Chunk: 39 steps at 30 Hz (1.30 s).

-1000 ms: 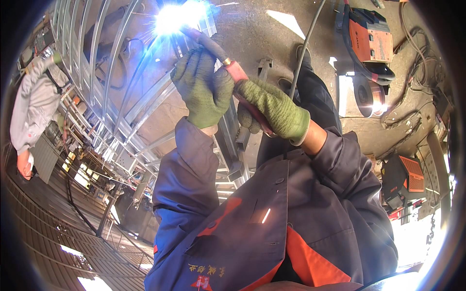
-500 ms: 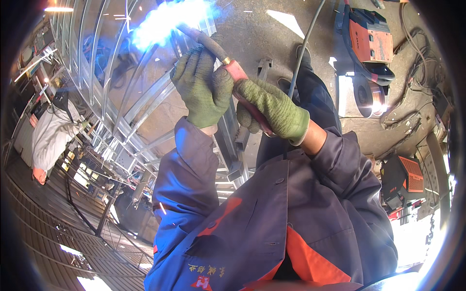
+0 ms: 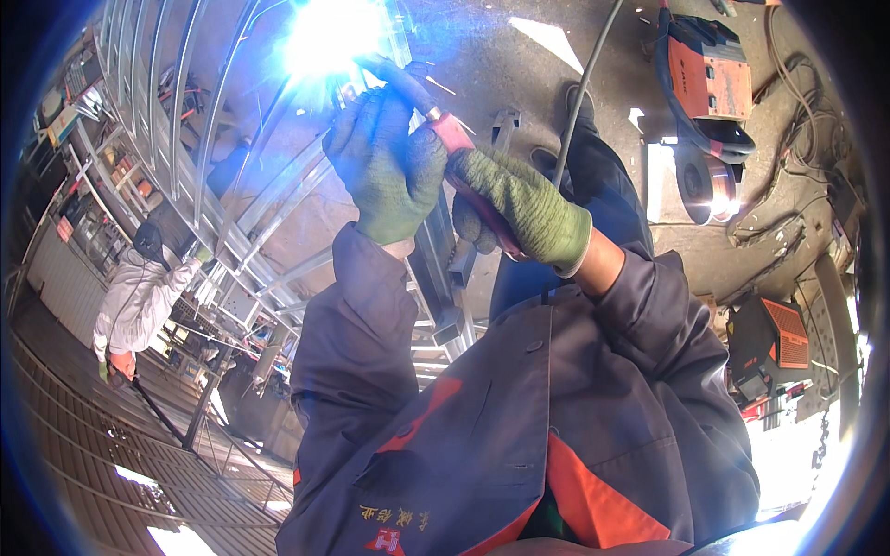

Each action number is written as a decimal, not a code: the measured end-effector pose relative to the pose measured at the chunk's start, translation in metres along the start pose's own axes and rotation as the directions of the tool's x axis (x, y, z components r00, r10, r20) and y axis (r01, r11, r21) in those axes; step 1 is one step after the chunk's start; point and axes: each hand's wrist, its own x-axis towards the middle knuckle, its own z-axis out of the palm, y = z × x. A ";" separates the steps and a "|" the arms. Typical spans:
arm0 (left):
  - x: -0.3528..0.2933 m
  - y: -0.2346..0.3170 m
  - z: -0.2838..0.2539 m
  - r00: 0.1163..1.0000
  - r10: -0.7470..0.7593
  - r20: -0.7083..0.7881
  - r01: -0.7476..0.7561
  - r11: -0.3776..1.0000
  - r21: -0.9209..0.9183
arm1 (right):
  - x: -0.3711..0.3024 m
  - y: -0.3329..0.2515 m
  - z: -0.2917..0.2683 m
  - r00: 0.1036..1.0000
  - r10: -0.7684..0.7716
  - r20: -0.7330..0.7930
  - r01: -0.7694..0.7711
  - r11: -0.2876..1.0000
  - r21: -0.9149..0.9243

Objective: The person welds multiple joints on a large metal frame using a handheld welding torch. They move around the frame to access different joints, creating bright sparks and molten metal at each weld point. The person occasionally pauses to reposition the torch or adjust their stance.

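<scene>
My right hand, in a green work glove, is wrapped around the red handle of a welding torch. The torch neck slants up and left to a blinding blue-white arc, whose glare hides the tip and the weld spot. My left hand, also gloved in green, is at the torch's neck. Its thumb lies by the handle's front end, and its fingers bend together under the neck, close to the metal. Beneath and left of it spreads a framework of silvery metal bars, some curved.
A red-and-black machine with a wire spool stands at right on the concrete floor, cables beyond it. Lower right sits another dark machine with an orange grille. A co-worker in pale clothing is at far left. A cable runs past my legs.
The arc's glare has become rounder and more compact, with a blue tint over my left glove. The co-worker at left has shifted and their pose differs. My hands barely move.
</scene>
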 end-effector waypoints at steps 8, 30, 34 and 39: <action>-0.001 0.001 0.002 0.999 0.033 -0.037 -0.032 0.999 0.035 | 0.003 0.018 0.004 0.894 -0.449 0.009 0.438 0.867 -0.240; 0.002 0.010 -0.003 0.998 0.030 0.048 -0.032 0.998 0.047 | -0.001 -0.005 -0.007 0.997 0.081 0.016 -0.081 0.995 0.056; 0.007 0.012 -0.002 0.998 0.056 -0.018 -0.055 0.997 0.061 | 0.007 0.016 -0.006 0.966 -0.260 0.010 0.257 0.947 -0.194; 0.005 0.012 -0.002 0.999 0.006 0.042 -0.009 0.998 0.059 | 0.006 0.012 -0.008 0.977 -0.211 0.023 0.211 0.949 -0.234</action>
